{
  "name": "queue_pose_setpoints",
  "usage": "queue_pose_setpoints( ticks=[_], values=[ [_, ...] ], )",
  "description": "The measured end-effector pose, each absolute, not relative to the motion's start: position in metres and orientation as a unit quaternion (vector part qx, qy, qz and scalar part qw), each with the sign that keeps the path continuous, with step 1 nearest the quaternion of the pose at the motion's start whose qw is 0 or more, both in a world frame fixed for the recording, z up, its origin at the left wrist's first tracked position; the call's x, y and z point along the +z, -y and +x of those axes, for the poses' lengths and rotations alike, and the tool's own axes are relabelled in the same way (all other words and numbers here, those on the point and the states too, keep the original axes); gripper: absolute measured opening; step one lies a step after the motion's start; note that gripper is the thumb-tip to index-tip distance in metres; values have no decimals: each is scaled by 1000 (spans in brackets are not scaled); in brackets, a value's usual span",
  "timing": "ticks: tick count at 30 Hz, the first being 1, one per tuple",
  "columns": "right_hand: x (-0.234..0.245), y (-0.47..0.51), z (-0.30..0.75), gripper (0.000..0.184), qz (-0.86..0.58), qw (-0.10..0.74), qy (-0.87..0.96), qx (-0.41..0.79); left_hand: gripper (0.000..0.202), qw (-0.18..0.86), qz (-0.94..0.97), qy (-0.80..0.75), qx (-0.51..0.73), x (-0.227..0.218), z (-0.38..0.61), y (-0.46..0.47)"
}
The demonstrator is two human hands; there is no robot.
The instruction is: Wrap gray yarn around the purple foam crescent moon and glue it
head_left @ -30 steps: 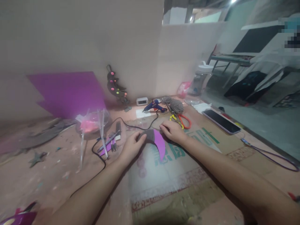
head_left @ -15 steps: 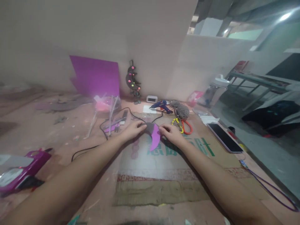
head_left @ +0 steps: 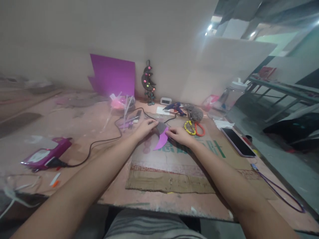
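Observation:
Over the cardboard sheet (head_left: 171, 182), my left hand (head_left: 147, 130) pinches the dark grey part of a crescent-shaped piece (head_left: 161, 127). My right hand (head_left: 179, 136) has its thumb and fingertips closed on the upper right edge of the purple crescent (head_left: 161, 141). The purple crescent lies against the grey one, and its pointed tip hangs down to the left. Whether the two are joined cannot be made out. Behind my hands lies a blue glue gun (head_left: 176, 107), beside a ball of grey yarn (head_left: 195, 114).
Yellow and orange loops (head_left: 194, 128), like scissors handles, lie right of my hands. A phone (head_left: 238, 142) rests near the right edge. A cord runs left to a purple box (head_left: 48, 153). A decorated crescent ornament (head_left: 147, 79) and purple sheet (head_left: 113, 74) stand at the wall.
My view has tilted down and turned left, showing the table's front edge. The purple crescent's tip has swung to the left. Both hands keep their hold.

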State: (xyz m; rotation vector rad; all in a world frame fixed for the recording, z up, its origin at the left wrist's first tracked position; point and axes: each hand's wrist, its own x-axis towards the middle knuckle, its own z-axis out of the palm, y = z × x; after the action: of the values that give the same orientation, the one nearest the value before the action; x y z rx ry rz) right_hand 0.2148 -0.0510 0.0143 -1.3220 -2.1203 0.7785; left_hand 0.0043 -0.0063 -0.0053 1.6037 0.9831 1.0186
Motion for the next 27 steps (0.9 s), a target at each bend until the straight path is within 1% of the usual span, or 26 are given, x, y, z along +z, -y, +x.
queue_pose_setpoints(
  ticks=[5,15,22,27],
  values=[
    [15,51,215,39,-490,274,766,314,34,454,669,-402,430,-3,4,9],
    [16,49,217,47,-505,320,696,398,31,424,701,-396,414,0,5,13],
    [18,45,222,44,-484,300,698,434,34,408,716,-399,401,0,4,12],
    [19,47,222,43,-485,288,700,439,33,398,724,-401,397,-1,4,11]
  ],
)
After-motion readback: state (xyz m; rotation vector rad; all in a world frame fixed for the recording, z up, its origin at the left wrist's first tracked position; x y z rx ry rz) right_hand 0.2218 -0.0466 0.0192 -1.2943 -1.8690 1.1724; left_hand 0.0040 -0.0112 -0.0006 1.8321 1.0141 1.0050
